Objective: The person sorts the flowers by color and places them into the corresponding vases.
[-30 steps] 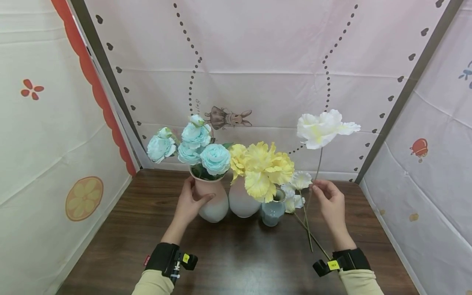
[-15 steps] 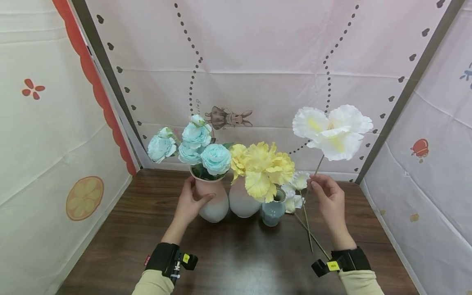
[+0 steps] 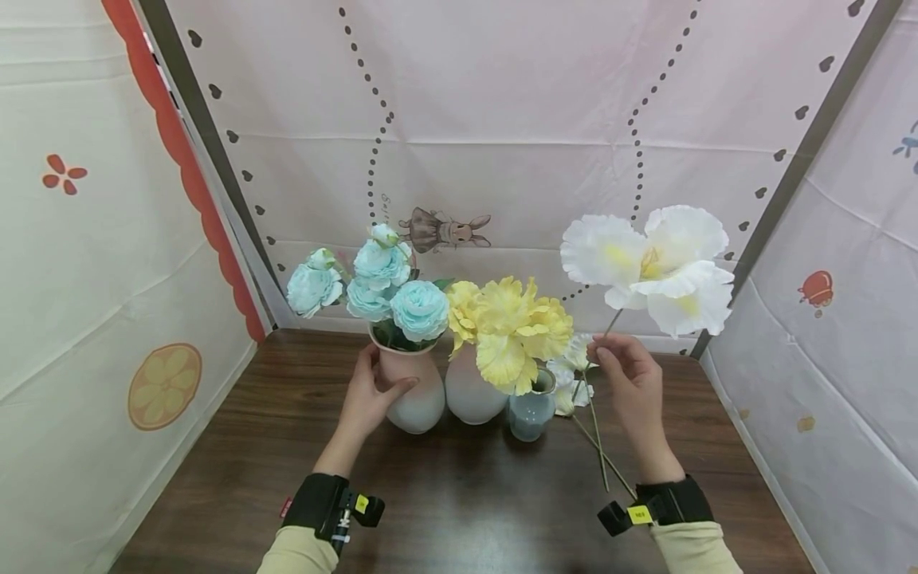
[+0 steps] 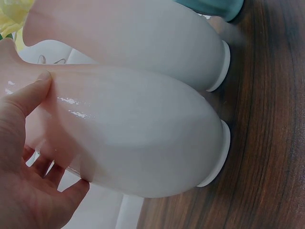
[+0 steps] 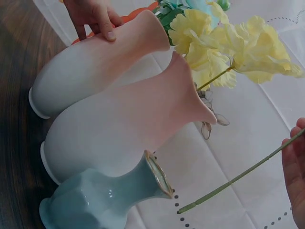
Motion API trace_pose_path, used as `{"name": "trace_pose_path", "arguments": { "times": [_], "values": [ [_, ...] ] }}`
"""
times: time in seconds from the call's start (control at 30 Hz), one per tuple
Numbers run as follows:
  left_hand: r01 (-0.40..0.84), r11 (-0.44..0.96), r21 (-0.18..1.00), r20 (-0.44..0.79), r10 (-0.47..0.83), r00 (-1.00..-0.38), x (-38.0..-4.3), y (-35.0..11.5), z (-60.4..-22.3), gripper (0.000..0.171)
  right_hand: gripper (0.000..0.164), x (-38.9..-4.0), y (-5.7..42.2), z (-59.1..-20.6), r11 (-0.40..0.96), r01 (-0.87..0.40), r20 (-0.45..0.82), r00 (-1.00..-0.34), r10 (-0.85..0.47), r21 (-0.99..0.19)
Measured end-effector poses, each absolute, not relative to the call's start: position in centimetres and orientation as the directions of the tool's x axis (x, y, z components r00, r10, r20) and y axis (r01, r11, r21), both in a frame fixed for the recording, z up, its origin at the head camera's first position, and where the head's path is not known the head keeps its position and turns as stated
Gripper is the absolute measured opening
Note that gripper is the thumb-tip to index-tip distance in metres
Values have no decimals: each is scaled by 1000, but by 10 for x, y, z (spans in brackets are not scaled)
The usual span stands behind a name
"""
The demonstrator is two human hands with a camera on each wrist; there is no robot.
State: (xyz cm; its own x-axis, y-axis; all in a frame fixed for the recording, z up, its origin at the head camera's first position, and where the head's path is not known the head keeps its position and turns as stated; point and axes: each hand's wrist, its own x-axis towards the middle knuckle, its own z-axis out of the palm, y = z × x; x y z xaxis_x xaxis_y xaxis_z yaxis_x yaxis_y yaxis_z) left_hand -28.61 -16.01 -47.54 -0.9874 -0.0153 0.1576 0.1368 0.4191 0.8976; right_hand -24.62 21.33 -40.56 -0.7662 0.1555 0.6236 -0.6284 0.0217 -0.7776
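My left hand grips the neck of a pink-and-white vase, thumb and fingers around it. Light-blue flowers stand in that vase. My right hand pinches the stem of a large white flower, its bloom held up. In the right wrist view, the lower end of the green stem hangs free, apart from the mouth of a small blue-green vase. Between the hands, a second pink-and-white vase bears yellow flowers.
More white flowers lie on the dark wood table right of the small vase, their stems crossing toward the front. A patterned cloth wall closes the back, with cloth walls at both sides.
The white bloom has turned from side-on to facing me. My right hand has shifted slightly left and up with its stem. My left hand has stayed on the vase.
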Motion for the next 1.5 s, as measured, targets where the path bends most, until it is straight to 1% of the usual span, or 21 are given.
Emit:
{"name": "trace_pose_path", "arguments": {
  "times": [0.23,0.43,0.7,1.03,1.2,1.37,1.5],
  "values": [
    [147,418,897,168,-14,-986,-286,-160,-475,92,15,-249,206,-406,-19,-699,693,-712,113,-715],
    [144,421,895,166,-14,-986,-286,-160,-475,92,15,-248,199,-406,-24,-711,705,-701,104,-703],
    [138,418,898,159,-15,-987,-286,-159,-476,92,16,-245,189,-411,72,-622,625,-767,143,-780],
    [134,417,899,155,-16,-988,-284,-158,-475,92,16,-251,183,-421,35,-634,631,-762,145,-773],
    [132,417,899,153,-16,-988,-284,-158,-474,92,13,-252,182,-426,22,-610,606,-781,148,-792],
    [127,421,898,148,-17,-989,-284,-158,-474,92,23,-254,182,-433,26,-597,594,-792,140,-802],
    [129,422,898,150,-18,-989,-284,-158,-473,91,26,-257,182,-438,57,-599,601,-790,124,-799]
  ]
}}
